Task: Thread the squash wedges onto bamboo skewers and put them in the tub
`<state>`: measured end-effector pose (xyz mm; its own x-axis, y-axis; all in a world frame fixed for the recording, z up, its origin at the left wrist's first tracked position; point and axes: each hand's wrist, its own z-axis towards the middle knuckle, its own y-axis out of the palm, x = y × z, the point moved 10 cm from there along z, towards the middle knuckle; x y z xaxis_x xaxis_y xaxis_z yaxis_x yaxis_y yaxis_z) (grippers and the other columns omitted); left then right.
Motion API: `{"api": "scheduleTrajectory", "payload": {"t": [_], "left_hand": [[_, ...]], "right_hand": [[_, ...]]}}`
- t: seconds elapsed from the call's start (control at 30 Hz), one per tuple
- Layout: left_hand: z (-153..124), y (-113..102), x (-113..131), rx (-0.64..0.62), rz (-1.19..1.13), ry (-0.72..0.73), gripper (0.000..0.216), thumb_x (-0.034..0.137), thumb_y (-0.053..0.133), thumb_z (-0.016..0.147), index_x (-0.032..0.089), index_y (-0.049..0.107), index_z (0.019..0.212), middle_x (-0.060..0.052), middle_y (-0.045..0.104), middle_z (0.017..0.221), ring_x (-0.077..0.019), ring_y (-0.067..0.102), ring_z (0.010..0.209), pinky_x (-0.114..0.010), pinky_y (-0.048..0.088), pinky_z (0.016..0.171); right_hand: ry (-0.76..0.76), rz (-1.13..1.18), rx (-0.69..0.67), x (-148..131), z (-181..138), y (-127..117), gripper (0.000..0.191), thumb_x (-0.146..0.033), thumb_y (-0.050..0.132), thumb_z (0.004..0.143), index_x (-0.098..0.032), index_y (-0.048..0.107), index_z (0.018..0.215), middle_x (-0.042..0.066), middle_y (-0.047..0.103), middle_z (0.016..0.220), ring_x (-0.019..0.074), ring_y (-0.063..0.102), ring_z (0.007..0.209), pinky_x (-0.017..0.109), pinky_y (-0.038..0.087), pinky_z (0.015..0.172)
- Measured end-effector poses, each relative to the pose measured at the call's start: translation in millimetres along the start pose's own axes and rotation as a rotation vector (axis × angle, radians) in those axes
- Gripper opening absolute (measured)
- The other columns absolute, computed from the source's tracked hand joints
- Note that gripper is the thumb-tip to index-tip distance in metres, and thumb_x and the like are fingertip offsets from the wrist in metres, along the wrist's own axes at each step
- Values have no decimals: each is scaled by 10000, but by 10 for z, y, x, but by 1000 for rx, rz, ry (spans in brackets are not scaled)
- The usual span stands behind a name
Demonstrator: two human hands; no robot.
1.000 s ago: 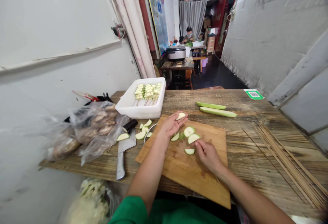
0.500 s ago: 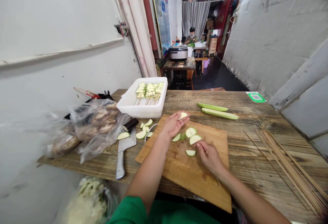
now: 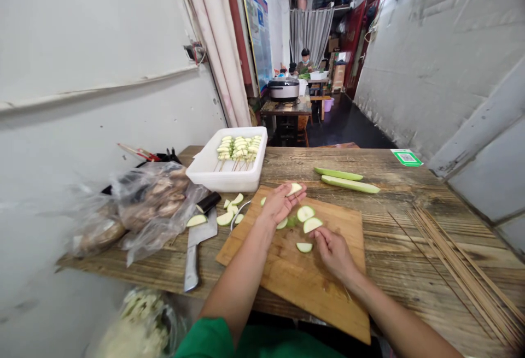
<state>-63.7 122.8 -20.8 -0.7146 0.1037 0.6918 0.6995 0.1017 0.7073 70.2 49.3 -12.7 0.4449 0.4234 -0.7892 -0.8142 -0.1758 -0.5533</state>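
My left hand (image 3: pixel 283 203) is turned palm up over the cutting board (image 3: pixel 328 303), with a half-round zucchini slice (image 3: pixel 293 189) held at its fingers. My right hand (image 3: pixel 334 250) is closed in a pinch on a thin skewer (image 3: pixel 299 200), mostly hidden behind the slices. Along it sit a half-round slice (image 3: pixel 313 225) by my right fingertips and a rounder slice (image 3: pixel 305 213) beyond; the skewer's tip points toward my left hand. One loose half slice (image 3: pixel 304 247) lies on the board, and another (image 3: pixel 281 223) lies under my left hand.
A white tub (image 3: pixel 223 181) holds skewered slices. A cleaver (image 3: pixel 197 248) lies left of the board, near loose zucchini pieces (image 3: pixel 225 218) and bagged mushrooms (image 3: pixel 164 194). Long zucchini pieces (image 3: pixel 348 183) lie behind the board; bamboo skewers (image 3: pixel 459 270) lie right. A person (image 3: pixel 305 62) sits far back.
The camera view has shifted slightly. My left hand tilts a little and its slice sits slightly farther right; my right hand stays nearly in place with the skewer.
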Motion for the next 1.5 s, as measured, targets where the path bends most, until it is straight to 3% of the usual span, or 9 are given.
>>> {"api": "scheduleTrajectory", "payload": {"t": [0.37,0.57,0.97,1.5], "left_hand": [[-49,140,-171,-27,-12,-59,57,124,490,799,92,530,825,-160,626,982,-248,580,991,-427,437,882],[-50,187,-220,-59,-89,-134,307,346,383,856,103,561,919,-158,631,995,-252,570,1007,-459,431,869],[-29,96,-189,74,19,30,209,309,561,770,113,561,843,-127,659,922,-222,618,906,-385,462,841],[-65,106,-262,91,7,37,162,263,562,768,124,558,851,-128,665,913,-210,629,873,-372,457,838]], "right_hand": [[20,6,52,1,6,-54,269,-265,347,844,-161,571,738,8,568,553,124,476,457,214,338,465],[4,15,61,-26,9,-72,273,-274,346,845,-163,567,729,3,561,547,124,482,465,211,342,467],[-9,20,51,-55,16,-55,264,-251,352,842,-156,568,723,4,563,553,120,481,459,205,327,454],[-8,16,52,-9,-18,-29,252,-267,347,849,-176,549,731,5,579,577,127,505,476,207,349,462]]}}
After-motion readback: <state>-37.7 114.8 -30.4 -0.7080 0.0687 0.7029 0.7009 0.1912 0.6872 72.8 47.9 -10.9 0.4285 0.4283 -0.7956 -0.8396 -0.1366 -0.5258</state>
